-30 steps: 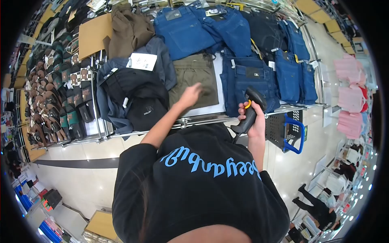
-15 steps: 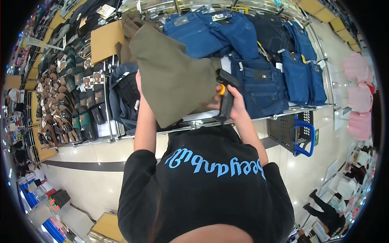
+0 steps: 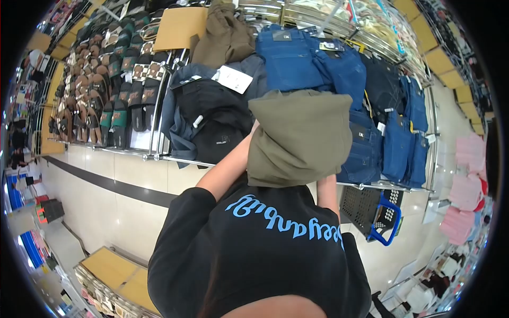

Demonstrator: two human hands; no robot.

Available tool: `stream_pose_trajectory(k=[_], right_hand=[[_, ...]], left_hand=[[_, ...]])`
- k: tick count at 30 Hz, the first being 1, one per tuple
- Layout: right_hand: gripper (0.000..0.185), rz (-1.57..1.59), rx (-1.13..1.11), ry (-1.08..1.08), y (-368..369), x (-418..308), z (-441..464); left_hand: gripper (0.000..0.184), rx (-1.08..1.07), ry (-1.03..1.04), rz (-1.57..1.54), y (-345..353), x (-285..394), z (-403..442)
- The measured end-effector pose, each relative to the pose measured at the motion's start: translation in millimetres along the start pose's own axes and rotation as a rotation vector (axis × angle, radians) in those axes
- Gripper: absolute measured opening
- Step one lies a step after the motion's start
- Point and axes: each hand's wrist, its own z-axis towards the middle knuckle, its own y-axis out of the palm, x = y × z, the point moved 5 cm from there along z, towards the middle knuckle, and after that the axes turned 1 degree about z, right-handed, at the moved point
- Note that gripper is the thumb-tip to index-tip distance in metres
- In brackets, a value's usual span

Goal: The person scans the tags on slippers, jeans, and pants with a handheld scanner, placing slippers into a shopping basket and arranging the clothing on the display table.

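Note:
A folded olive-green garment (image 3: pixel 299 138), probably trousers, is held up in front of my chest. My left hand (image 3: pixel 255 129) supports its left side, with the fingers hidden behind the cloth. My right forearm (image 3: pixel 327 191) reaches up under the right side; that hand is fully covered by the garment. The dark handheld scanner with a yellow trigger seen before is out of sight now. Left of the garment lies folded black clothing (image 3: pixel 214 124) with a white tag (image 3: pixel 233 79). Behind it are folded blue jeans (image 3: pixel 286 61).
Sandals (image 3: pixel 90 100) fill the rack to the left. A brown garment (image 3: pixel 225 37) and a tan board (image 3: pixel 181 26) stand at the back. More jeans (image 3: pixel 397 148) lie right. A dark basket with a blue handle (image 3: pixel 389 222) is below the metal rail (image 3: pixel 392 186).
The olive garment has moved right and become a more compact fold. My right hand and the scanner have gone from sight behind it. My view has shifted, uncovering the black clothing.

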Motion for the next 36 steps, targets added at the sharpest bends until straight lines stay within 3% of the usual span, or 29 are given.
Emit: stream_pose_trajectory(k=[4, 7, 8, 10, 11, 13, 15, 16, 19, 20, 24, 27, 28, 31, 35, 36], right_hand=[[0.043, -0.094, 0.077, -0.094, -6.0, -32.1, -9.0], [0.045, -0.307, 0.051, -0.268, 19.1, -73.7, -24.2], [0.045, -0.410, 0.014, -0.357, 36.5, -87.9, -34.5], [0.050, -0.661, -0.118, -0.615, 95.8, -116.6, -59.3], [0.056, -0.760, -0.011, -0.761, 119.5, -122.2, -75.4], [0.050, -0.940, -0.010, -0.951, 150.5, -125.1, -92.3], [0.052, -1.085, 0.009, -0.942, 165.2, -126.8, -98.0], [0.053, -1.157, 0.021, -0.937, 170.8, -127.8, -100.2], [0.051, -1.197, -0.087, -0.830, 186.7, -126.2, -101.4], [0.051, -1.189, -0.085, -0.782, 188.0, -125.7, -101.3], [0.049, -1.149, -0.103, -0.735, 182.6, -131.6, -88.6], [0.043, -1.027, -0.126, -0.766, 185.0, -148.3, -88.4], [0.046, -0.995, -0.147, -0.714, 184.0, -155.9, -89.1], [0.047, -0.933, -0.264, -0.684, 197.0, -172.2, -105.3], [0.050, -0.706, -0.488, -0.642, 229.0, -175.9, -129.5], [0.051, -0.694, -0.520, -0.605, 235.1, -179.5, -133.5]], left_hand=[[0.041, 0.236, -0.040, 0.079, -22.8, 5.3, -16.9], [0.041, 0.737, 0.013, 0.358, -66.5, 18.4, -28.3], [0.044, 0.636, -0.002, 0.442, -84.1, 23.3, -30.8], [0.049, 0.699, 0.023, 0.470, -73.4, 22.8, -38.7], [0.052, 0.730, 0.034, 0.486, -68.3, 22.5, -41.9], [0.066, 0.547, -0.005, 0.464, -53.9, 17.0, -39.7], [0.073, 0.364, -0.055, 0.331, -30.5, 7.6, -34.4], [0.082, 0.390, -0.066, 0.368, -39.0, 5.7, -32.7], [0.082, 0.513, -0.057, 0.349, -25.5, -4.9, -28.5], [0.083, 0.209, -0.109, 0.395, -16.3, -6.0, -22.8], [0.087, 0.478, -0.098, 0.752, -39.9, -9.7, -27.5], [0.093, 0.630, -0.095, 1.287, -44.8, -8.1, -23.9], [0.102, 0.554, 0.024, 1.609, -46.2, -0.7, -17.8], [0.111, 0.440, 0.143, 1.949, -34.6, 15.2, 7.6], [0.090, 0.079, 0.352, 2.172, -0.3, 5.3, 60.5], [0.072, -0.016, 0.343, 2.254, 16.4, -2.4, 66.4]])
